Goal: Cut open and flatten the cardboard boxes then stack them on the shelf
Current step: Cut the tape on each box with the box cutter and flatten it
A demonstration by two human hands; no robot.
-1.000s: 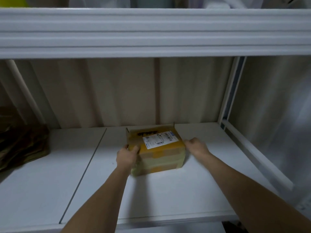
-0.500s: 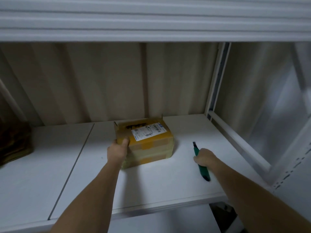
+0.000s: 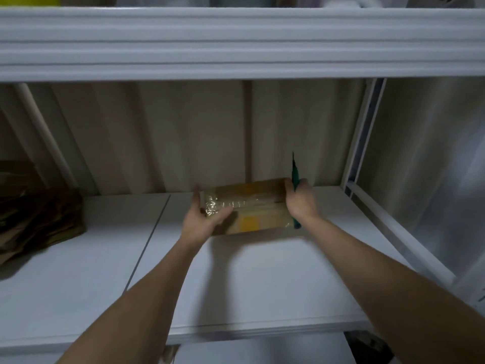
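The cardboard box [image 3: 249, 206] is found at the back of the white shelf [image 3: 262, 279], near the corrugated wall [image 3: 157, 137], and it is held between both hands with a taped face turned toward the camera. It is judged to be light, because it is turned with only the fingers, and fairly stiff at its edges but soft in the middle of its panels. The clear packing tape [image 3: 231, 204] along the seam looks glossy and is probably slippery, so the box is better taken by its two short ends, where bare cardboard gives more friction. The left hand [image 3: 200, 219] is placed at the left end with the fingers spread and rather straight against the box. The right hand [image 3: 301, 200] is closed around a green utility knife [image 3: 295, 179] and is pressed at the same time against the right end; the blade points upward, away from the box. A pile of brown material [image 3: 36, 214], maybe flattened cardboard, is seen at the far left of the shelf. Compared with half a second ago, the knife was lifted from the shelf surface, and the box was tipped, so that the printed label is not visible anymore and the taped seam is shown instead.
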